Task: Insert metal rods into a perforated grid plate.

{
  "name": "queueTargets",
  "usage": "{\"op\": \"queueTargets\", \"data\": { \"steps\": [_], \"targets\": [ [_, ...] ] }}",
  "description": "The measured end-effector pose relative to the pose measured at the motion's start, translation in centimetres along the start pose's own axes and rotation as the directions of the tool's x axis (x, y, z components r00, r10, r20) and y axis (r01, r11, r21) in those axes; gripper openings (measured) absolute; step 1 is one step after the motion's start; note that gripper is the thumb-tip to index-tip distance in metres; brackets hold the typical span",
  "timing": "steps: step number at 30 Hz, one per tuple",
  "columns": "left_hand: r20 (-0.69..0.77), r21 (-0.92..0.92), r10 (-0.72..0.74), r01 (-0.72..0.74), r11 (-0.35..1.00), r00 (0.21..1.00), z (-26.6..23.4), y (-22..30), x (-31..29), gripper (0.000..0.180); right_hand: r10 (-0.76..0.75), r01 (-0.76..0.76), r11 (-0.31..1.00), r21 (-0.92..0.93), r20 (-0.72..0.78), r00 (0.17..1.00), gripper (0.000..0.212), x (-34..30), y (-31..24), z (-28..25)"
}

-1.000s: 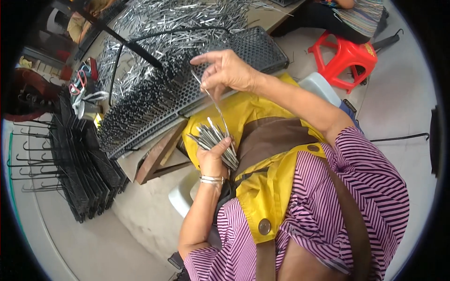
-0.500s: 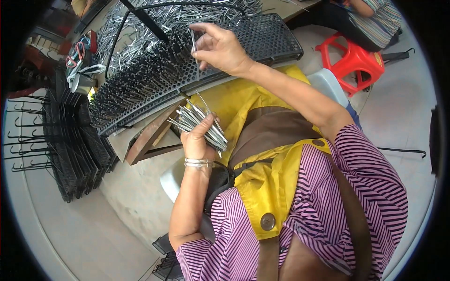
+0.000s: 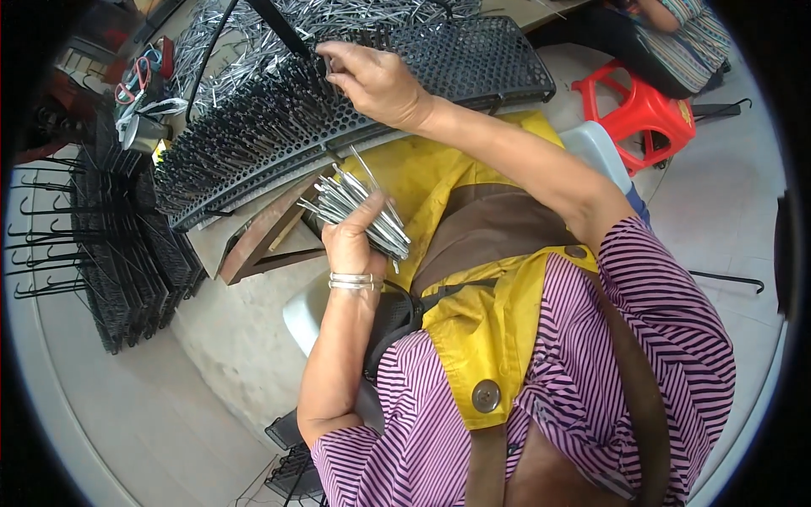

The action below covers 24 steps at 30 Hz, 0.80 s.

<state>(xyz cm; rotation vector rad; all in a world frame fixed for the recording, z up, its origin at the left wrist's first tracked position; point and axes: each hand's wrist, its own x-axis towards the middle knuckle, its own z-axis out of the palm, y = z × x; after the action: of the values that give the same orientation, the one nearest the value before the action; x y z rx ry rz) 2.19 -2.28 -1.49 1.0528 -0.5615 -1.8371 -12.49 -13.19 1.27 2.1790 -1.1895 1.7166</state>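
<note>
A bundle of thin silvery metal rods point(image 3: 348, 203) is gripped in my left hand point(image 3: 345, 247), with the thumb across it; one rod sticks up above the others. My right hand point(image 3: 376, 84) is over a long black perforated rack point(image 3: 477, 63), its thumb and forefinger pinched together. What sits between those fingertips, if anything, is too hidden to make out. Many dark-tipped rods point(image 3: 253, 127) stand upright in the rack's holes to the left of my right hand, while the holes on the rack's right side show bare.
Behind the rack lies a big heap of loose metal rods point(image 3: 228, 55). A metal cup point(image 3: 145, 133) and scissors with red handles point(image 3: 133, 84) are at the left. Stacked black hooked racks point(image 3: 110, 253) stand lower left. A red stool point(image 3: 638, 114) and another person point(image 3: 667, 51) are at far right.
My right hand has moved slightly left over the rack, to the edge of the standing rods. The rod that showed between its fingers no longer shows. The left hand keeps its bundle.
</note>
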Motion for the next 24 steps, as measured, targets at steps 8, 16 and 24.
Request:
{"op": "queueTargets", "data": {
  "steps": [8, 16, 24],
  "targets": [
    [-0.023, 0.034, 0.024, -0.024, 0.999, 0.999, 0.2, 0.4, 0.2, 0.019, -0.235, 0.253, 0.957, -0.145, 0.131, 0.963, 0.019, 2.1, 0.7, 0.6],
    [-0.068, 0.052, 0.018, -0.015, 0.999, 0.998, 0.6, -0.5, 0.0, 0.02, -0.185, 0.243, 0.948, -0.203, 0.269, 0.945, 0.005, 1.6, 0.0, 0.6],
    [-0.064, 0.072, 0.063, -0.058, 0.996, 0.996, 0.7, -0.3, -0.6, 0.025, 0.485, -0.613, 0.787, 0.068, 0.546, 0.683, 0.025, -3.4, -5.7, -4.3]
  ]
}}
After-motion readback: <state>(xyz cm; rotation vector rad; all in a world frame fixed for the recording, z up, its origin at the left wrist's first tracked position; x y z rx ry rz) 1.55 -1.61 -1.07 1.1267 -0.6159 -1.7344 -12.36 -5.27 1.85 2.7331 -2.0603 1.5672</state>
